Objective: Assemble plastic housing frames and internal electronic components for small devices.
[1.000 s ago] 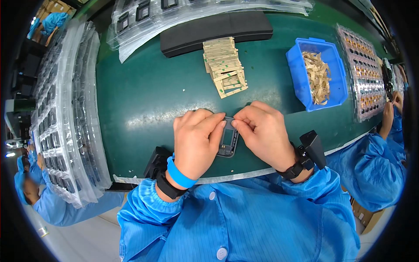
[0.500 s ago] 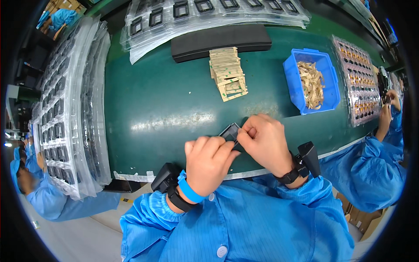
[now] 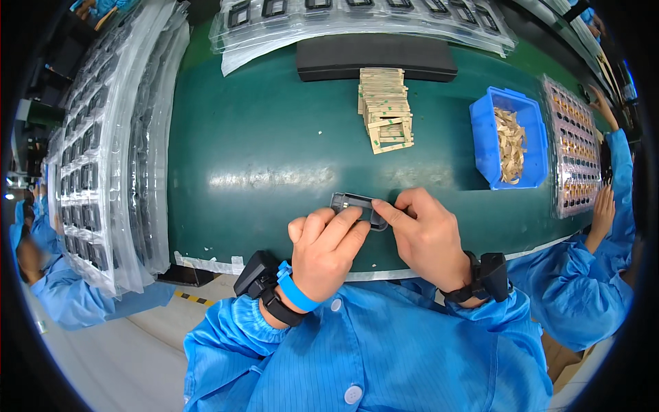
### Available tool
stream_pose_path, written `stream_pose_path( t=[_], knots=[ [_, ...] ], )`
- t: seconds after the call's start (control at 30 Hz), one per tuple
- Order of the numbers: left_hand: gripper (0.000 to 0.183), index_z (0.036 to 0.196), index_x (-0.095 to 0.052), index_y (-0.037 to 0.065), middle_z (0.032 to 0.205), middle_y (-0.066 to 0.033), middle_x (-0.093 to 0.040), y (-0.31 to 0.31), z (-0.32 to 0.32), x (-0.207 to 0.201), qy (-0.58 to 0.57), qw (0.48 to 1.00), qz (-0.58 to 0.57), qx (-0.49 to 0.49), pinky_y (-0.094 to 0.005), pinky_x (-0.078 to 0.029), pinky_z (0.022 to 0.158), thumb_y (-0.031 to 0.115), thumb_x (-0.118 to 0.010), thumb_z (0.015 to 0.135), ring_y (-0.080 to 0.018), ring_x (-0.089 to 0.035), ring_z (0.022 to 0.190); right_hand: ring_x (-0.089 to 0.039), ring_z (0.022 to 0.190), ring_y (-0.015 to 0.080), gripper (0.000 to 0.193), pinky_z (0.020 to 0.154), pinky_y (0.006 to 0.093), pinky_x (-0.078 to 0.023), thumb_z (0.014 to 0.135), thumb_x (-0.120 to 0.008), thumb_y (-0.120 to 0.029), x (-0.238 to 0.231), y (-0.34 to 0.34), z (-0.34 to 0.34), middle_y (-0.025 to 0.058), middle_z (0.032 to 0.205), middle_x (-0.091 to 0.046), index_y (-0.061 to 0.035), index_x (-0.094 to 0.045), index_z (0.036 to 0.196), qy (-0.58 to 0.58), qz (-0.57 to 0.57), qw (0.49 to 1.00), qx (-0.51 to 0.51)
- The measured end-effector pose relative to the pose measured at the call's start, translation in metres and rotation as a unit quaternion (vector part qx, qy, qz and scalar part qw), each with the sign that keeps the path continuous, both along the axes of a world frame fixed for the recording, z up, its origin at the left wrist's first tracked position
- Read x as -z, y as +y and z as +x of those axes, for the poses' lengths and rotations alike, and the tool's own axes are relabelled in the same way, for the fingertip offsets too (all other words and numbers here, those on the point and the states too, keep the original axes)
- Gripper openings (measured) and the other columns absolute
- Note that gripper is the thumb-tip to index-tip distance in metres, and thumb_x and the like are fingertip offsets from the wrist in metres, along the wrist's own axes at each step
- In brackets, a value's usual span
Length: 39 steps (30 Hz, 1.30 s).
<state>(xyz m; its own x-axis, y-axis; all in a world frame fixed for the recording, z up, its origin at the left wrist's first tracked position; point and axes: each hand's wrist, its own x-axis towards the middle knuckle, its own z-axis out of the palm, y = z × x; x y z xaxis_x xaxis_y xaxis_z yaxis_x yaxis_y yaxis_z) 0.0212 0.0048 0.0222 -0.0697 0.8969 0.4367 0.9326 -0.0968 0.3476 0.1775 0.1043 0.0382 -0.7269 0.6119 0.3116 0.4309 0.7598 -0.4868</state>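
Note:
A small dark rectangular frame (image 3: 357, 200), with a clear-looking or glossy inner area, lies between my hands near the front of the green table. My left hand (image 3: 322, 250) is closed on its near left part, the fingers bent over the edge; the thumb is hidden. On the frame's right end rests the index fingertip of my right hand (image 3: 431, 237), its other fingers curled in. Whether the right thumb touches the frame is hard to make out. Beyond the hands lies a fanned stack of beige frame-shaped paper pieces (image 3: 386, 103) with green marks.
To the right stands a blue bin (image 3: 482, 147) holding crumpled beige strips (image 3: 509, 147). A long black case (image 3: 377, 56) lies behind the paper stack. Clear trays of black frames rise at the left (image 3: 86, 158) and back (image 3: 371, 24). Another tray (image 3: 575, 147) sits near a co-worker's arm (image 3: 618, 165) at right.
The dark frame has turned from slanting up rightward to slanting down rightward. My right hand has gone from a pinch at its edge to an index fingertip on its right end. The view has shifted.

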Motion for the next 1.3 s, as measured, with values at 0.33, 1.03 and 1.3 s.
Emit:
stream_pose_path(
  t=[0.33, 1.03, 1.3],
  knots=[
    [0.021, 0.095, -0.069, 0.012, 0.119, -0.0007, -0.068, -0.002, -0.003, 0.003, 0.010, 1.000, -0.005, 0.029, -0.0306, -0.036, 0.075, 0.013, -0.064, 0.075, -0.0154, -0.057, 0.091, -0.060, 0.071, 0.0242, 0.029, 0.059, 0.0345, -0.052, 0.075, -0.069, 0.000, -0.016, 0.011, -0.010, 0.0069, 0.085, -0.054, -0.0085, -0.072, 0.102, 0.004, -0.062, 0.998, -0.029],
    [0.029, 0.098, -0.075, 0.011, 0.102, -0.0002, -0.072, 0.000, -0.001, 0.002, -0.010, 1.000, 0.013, 0.022, -0.0311, -0.033, 0.072, 0.003, -0.067, 0.071, -0.0145, -0.056, 0.081, -0.057, 0.088, 0.0198, 0.010, 0.072, 0.0326, -0.043, 0.078, -0.064, -0.013, -0.027, 0.060, -0.066, 0.0046, 0.088, -0.054, -0.0070, -0.066, 0.086, -0.154, 0.090, 0.934, -0.309],
    [0.027, 0.096, -0.075, 0.011, 0.104, -0.0001, -0.071, -0.001, 0.000, 0.003, 0.000, 1.000, 0.011, 0.012, -0.0321, -0.034, 0.076, 0.005, -0.068, 0.071, -0.0162, -0.056, 0.086, -0.051, 0.089, 0.0235, 0.011, 0.080, 0.0343, -0.040, 0.076, -0.064, -0.009, -0.021, 0.056, -0.057, 0.0066, 0.090, -0.049, -0.0059, -0.058, 0.084, -0.143, 0.091, 0.943, -0.285]
  ],
)
